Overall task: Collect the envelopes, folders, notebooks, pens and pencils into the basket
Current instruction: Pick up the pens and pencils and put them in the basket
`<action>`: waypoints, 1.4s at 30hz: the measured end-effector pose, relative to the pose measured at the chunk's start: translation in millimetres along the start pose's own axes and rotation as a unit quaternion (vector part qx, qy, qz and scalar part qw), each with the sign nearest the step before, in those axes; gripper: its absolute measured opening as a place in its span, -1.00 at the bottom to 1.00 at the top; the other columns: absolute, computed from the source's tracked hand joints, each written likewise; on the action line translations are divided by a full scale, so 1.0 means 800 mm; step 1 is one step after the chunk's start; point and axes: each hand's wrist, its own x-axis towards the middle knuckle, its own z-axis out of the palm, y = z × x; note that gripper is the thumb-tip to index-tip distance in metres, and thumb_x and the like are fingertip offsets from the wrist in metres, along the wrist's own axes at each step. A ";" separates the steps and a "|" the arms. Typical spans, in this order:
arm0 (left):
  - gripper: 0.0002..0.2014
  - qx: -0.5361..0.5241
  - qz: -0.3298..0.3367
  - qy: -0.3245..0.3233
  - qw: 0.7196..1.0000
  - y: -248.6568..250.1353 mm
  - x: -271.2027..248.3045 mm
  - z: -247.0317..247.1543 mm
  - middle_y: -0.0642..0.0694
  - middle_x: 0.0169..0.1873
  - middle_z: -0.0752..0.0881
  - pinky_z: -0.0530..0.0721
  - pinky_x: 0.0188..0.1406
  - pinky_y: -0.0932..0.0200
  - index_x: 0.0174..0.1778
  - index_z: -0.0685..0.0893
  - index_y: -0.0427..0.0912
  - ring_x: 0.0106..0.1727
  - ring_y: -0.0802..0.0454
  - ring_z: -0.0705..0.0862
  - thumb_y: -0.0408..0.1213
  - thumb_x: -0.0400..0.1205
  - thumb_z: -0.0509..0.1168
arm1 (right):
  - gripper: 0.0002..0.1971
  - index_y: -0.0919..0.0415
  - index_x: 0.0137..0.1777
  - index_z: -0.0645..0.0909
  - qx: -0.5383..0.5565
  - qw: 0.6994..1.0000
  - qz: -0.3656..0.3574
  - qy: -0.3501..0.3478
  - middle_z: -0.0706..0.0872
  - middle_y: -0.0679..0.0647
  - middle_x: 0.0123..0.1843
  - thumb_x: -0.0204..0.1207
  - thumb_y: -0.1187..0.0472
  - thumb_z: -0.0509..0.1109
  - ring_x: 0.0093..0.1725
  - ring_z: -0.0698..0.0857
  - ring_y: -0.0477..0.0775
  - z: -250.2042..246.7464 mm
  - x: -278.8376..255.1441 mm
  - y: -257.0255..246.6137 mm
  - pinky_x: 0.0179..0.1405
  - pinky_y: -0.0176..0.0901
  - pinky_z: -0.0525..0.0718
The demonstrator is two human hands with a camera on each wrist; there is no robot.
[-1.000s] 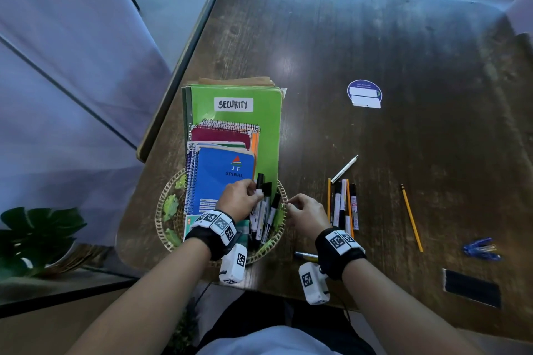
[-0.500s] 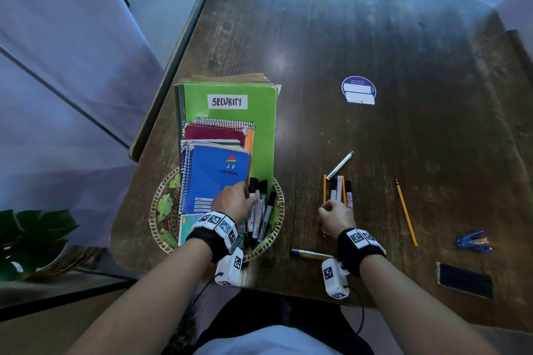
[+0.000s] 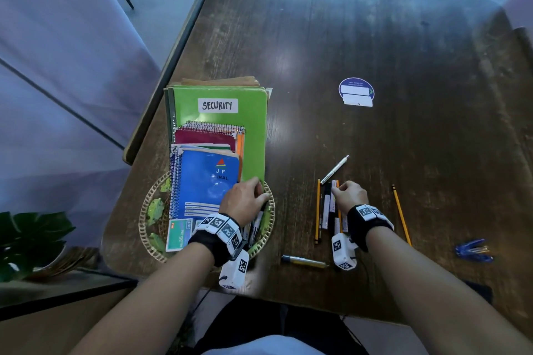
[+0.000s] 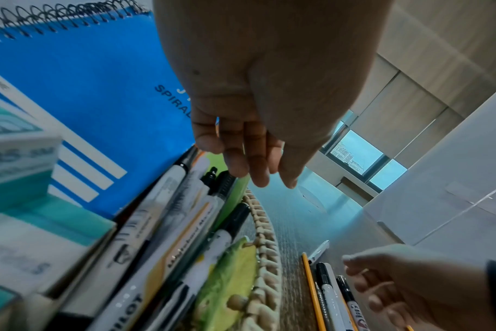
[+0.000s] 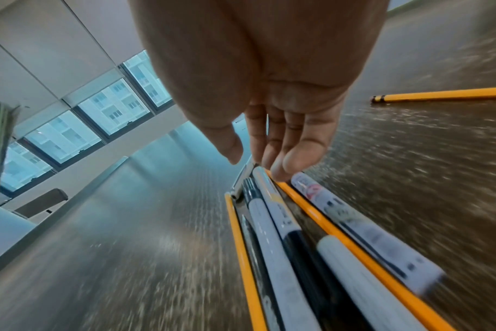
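Note:
A woven basket (image 3: 143,212) at the table's front left holds a green "SECURITY" folder (image 3: 251,127), a maroon notebook (image 3: 204,139), a blue spiral notebook (image 3: 203,181) and several pens (image 3: 255,229). My left hand (image 3: 259,196) hangs over those pens (image 4: 167,224) with relaxed fingers touching their caps. To the right, a bunch of pens and pencils (image 3: 327,207) lies side by side on the table. My right hand (image 3: 338,189) is over its far end, straight fingertips (image 5: 281,172) touching the bunch (image 5: 298,235). A white pen (image 3: 334,170) lies slanted just beyond.
A lone yellow pencil (image 3: 401,216) lies right of the bunch and a marker (image 3: 304,261) lies near the front edge. Blue clips (image 3: 473,249) sit at the far right, a round sticker (image 3: 356,92) mid-table. A leafy plant (image 3: 28,236) stands off the table's left.
My right hand went from beside the basket rightward to the bunch on the table, then forward to its far end. My left hand stayed on the pens in the basket.

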 end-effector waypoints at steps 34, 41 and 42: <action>-0.78 -0.187 0.041 0.027 0.981 0.058 0.030 0.024 0.02 -0.10 0.72 0.65 -0.08 0.12 0.06 0.70 -0.09 -0.06 0.10 0.68 -0.03 0.73 0.25 | -0.76 0.10 -0.09 0.65 0.099 0.963 -0.209 -0.142 0.78 -0.03 -0.16 0.52 -0.07 0.43 -0.11 0.76 0.03 0.035 -0.064 -0.082 -0.08 0.01 0.73; -0.80 -0.177 0.030 0.040 0.983 0.026 0.021 0.004 -0.07 -0.34 0.72 0.63 -0.21 -0.04 -0.19 0.65 -0.12 -0.25 -0.01 0.69 -0.10 0.67 0.35 | -0.76 0.04 0.03 0.73 0.081 0.963 -0.225 -0.128 0.82 -0.09 -0.04 0.52 -0.09 0.46 0.01 0.76 -0.10 0.055 -0.097 -0.085 0.07 -0.07 0.73; -0.80 -0.175 0.025 0.037 0.984 0.019 0.019 0.002 -0.08 -0.34 0.72 0.64 -0.20 -0.05 -0.18 0.67 -0.13 -0.25 -0.02 0.69 -0.09 0.67 0.36 | -0.77 0.03 0.03 0.73 0.071 0.965 -0.222 -0.123 0.80 -0.10 -0.04 0.53 -0.09 0.45 -0.01 0.74 -0.10 0.054 -0.099 -0.083 0.04 -0.10 0.72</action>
